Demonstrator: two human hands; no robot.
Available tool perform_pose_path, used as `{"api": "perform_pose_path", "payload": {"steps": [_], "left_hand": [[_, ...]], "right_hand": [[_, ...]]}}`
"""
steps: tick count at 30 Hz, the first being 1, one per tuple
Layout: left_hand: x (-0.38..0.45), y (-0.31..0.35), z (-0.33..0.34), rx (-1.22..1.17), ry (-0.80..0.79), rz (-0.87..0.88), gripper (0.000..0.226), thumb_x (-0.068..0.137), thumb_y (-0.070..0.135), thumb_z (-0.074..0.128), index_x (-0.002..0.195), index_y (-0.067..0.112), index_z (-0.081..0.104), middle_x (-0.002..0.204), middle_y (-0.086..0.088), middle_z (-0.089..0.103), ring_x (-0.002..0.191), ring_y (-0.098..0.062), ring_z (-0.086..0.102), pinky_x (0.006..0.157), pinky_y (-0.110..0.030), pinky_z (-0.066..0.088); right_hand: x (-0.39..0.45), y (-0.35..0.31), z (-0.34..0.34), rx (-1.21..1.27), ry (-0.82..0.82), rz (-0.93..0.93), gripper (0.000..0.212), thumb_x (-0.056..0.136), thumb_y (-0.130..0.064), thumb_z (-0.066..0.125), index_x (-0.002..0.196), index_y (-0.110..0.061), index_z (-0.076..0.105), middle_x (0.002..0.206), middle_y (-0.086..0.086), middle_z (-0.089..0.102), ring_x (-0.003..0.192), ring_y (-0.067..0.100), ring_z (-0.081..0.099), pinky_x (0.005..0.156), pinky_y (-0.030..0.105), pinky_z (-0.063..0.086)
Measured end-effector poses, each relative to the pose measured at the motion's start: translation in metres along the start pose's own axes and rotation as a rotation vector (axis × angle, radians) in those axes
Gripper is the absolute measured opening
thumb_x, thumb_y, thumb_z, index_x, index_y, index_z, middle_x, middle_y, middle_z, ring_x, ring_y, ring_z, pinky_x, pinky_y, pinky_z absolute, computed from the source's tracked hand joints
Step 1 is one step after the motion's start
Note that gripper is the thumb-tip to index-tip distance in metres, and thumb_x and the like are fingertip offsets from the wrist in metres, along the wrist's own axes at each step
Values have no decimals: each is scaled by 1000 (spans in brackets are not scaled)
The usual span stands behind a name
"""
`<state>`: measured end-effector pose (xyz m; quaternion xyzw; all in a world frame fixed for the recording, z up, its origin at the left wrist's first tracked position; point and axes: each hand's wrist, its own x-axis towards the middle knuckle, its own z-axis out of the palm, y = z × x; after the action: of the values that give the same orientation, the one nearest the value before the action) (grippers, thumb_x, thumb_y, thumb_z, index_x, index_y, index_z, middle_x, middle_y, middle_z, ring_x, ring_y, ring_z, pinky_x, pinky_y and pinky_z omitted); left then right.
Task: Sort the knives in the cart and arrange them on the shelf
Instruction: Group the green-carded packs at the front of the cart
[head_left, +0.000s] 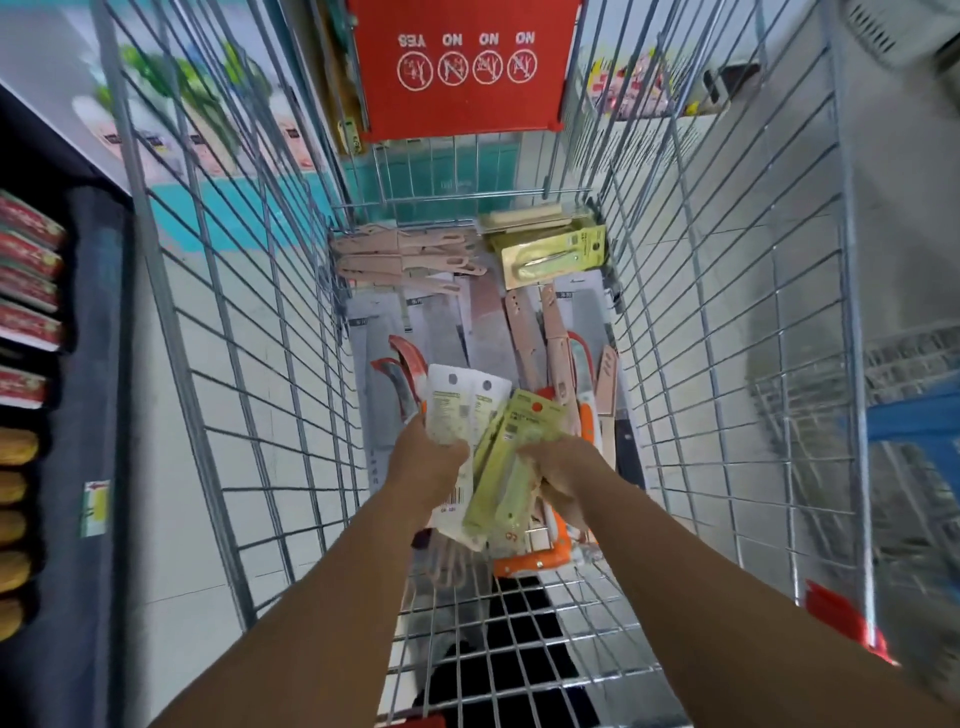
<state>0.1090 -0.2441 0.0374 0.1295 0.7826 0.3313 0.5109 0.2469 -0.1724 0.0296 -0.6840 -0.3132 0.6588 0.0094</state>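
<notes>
Both my arms reach down into a wire shopping cart (218, 291). My left hand (423, 467) grips a stack of white carded knife packs (457, 410). Close beside it, my right hand (561, 478) holds several yellow-green carded knife packs (511, 467), which tilt toward the white ones and touch them. On the cart floor lie pink sheathed knives (410, 257), grey-carded cleavers (447, 332), red-handled knives (402, 374), orange-handled knives (535, 561) and more yellow-green packs (550, 254) at the far end.
A red child-seat flap (462, 67) with printed warning signs hangs at the cart's far end. A dark shelf (62, 364) with packaged goods runs along the left. White floor tiles show through the wires, and a blue frame (914, 421) stands on the right.
</notes>
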Motion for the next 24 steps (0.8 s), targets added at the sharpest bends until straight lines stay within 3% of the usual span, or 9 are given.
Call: {"api": "perform_pose_path", "payload": {"steps": [2, 6, 9, 11, 14, 18, 22, 24], "left_hand": [[2, 6, 1, -65, -18, -38, 30, 86, 2, 62, 111, 18, 57, 87, 2, 63, 82, -19, 62, 60, -26, 49], [14, 30, -1, -207, -42, -108, 26, 87, 1, 61, 112, 8, 61, 101, -10, 68, 92, -27, 66, 76, -39, 56], [29, 57, -1, -219, -8, -73, 24, 87, 3, 63, 109, 10, 62, 101, -7, 68, 92, -23, 64, 69, -27, 52], [41, 75, 1, -223, -10, -49, 23, 84, 5, 68, 105, 11, 64, 97, -3, 69, 88, -17, 64, 66, -24, 50], [64, 96, 8, -200, 25, -34, 32, 78, 7, 73, 109, 11, 65, 99, -2, 71, 91, -20, 66, 78, -31, 54], [91, 125, 14, -75, 136, 35, 28, 83, 6, 65, 110, 12, 62, 102, -4, 68, 89, -22, 64, 73, -32, 55], [116, 150, 9, 53, 285, 144, 31, 81, 9, 62, 112, 11, 63, 106, -9, 69, 94, -29, 66, 82, -40, 56], [127, 160, 7, 154, 279, 239, 35, 83, 6, 58, 118, 10, 60, 114, -11, 66, 102, -29, 63, 80, -28, 52]], "right_hand": [[5, -7, 5, 58, -25, -42, 9, 90, -7, 60, 97, -5, 66, 88, 13, 69, 79, 28, 66, 78, 39, 56], [12, -32, 10, 98, -65, -131, 11, 92, -13, 60, 101, -14, 65, 87, 7, 70, 73, 23, 67, 61, 31, 54], [18, -54, 9, 177, -97, -166, 17, 92, -15, 61, 108, -18, 60, 95, 10, 70, 76, 24, 68, 62, 33, 57], [22, -69, 5, 182, -82, -230, 31, 89, -15, 65, 116, -22, 53, 103, 11, 69, 83, 26, 68, 70, 38, 59], [34, -93, 2, 171, -99, -283, 44, 86, -9, 67, 123, -24, 49, 107, 9, 69, 95, 29, 68, 85, 48, 56], [51, -123, 1, 78, -39, -282, 27, 82, -18, 70, 107, -23, 62, 101, 6, 71, 92, 28, 68, 87, 50, 55], [76, -158, -6, 293, 74, -222, 21, 91, -12, 60, 111, -7, 63, 96, 15, 69, 78, 31, 67, 70, 42, 58], [89, -178, -6, 410, 127, -205, 16, 92, -13, 60, 107, -8, 61, 105, 25, 66, 89, 44, 66, 76, 56, 56]]}}
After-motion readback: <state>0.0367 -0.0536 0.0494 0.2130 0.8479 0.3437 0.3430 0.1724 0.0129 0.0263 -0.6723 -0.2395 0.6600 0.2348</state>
